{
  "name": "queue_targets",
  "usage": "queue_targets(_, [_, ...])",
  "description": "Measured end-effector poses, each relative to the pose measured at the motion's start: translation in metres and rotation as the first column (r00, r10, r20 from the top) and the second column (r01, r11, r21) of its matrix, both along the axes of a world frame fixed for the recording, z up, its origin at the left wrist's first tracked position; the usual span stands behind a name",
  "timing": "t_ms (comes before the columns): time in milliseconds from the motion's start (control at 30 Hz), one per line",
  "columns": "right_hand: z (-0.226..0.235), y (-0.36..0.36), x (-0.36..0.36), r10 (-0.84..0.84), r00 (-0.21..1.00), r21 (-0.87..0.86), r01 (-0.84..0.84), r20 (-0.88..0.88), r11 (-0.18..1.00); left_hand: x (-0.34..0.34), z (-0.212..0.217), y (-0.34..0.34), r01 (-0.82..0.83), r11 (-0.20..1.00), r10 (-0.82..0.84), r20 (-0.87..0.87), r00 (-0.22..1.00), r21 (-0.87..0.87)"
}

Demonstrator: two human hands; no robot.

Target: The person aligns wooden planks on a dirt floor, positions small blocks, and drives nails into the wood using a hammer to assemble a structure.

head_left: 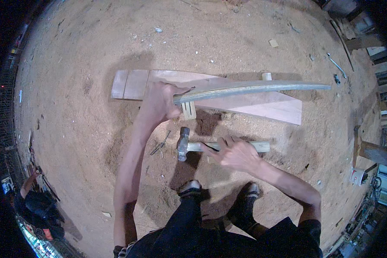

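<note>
My left hand grips the near end of a long, thin, curved wooden strip that reaches off to the right. The strip lies over a flat pinkish board and small wooden blocks on the sawdust floor. My right hand holds the pale wooden handle of a hammer, whose metal head points down just below the left hand. Both my feet in dark shoes stand right under the hammer.
Several loose nails lie in the sawdust left of the hammer head. A metal wrench and scrap wood lie at the upper right. Stacked timber and a wooden block sit at the right. Another person crouches at the far lower left.
</note>
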State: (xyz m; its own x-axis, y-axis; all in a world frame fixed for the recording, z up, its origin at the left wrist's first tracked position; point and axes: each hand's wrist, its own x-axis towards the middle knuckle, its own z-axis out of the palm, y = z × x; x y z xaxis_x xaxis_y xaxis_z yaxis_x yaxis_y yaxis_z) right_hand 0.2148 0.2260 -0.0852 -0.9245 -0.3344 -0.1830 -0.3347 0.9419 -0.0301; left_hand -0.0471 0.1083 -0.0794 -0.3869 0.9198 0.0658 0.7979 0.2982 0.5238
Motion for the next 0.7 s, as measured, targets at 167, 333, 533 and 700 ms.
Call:
queue_targets(167, [0.035,0.020,-0.013,0.048,0.999,0.041,-0.048,0.013,0.998,-0.005,-0.012,0.008,0.085,0.996,-0.085,0.010,0.996,0.003])
queue_targets(333, [0.065,0.022,-0.035,0.038,0.997,0.106,-0.044,0.061,0.993,-0.025,-0.009,0.010,0.100,0.990,-0.107,-0.071,0.992,-0.097])
queue_targets(533, [0.066,0.015,-0.069,0.069,0.991,0.040,-0.065,-0.113,0.997,-0.042,-0.011,0.007,0.095,0.988,-0.106,-0.086,0.991,-0.122])
queue_targets(700, [0.087,0.016,-0.070,0.033,0.981,0.171,0.000,-0.192,0.985,-0.030,-0.016,0.034,0.159,0.987,-0.160,-0.029,0.987,-0.035])
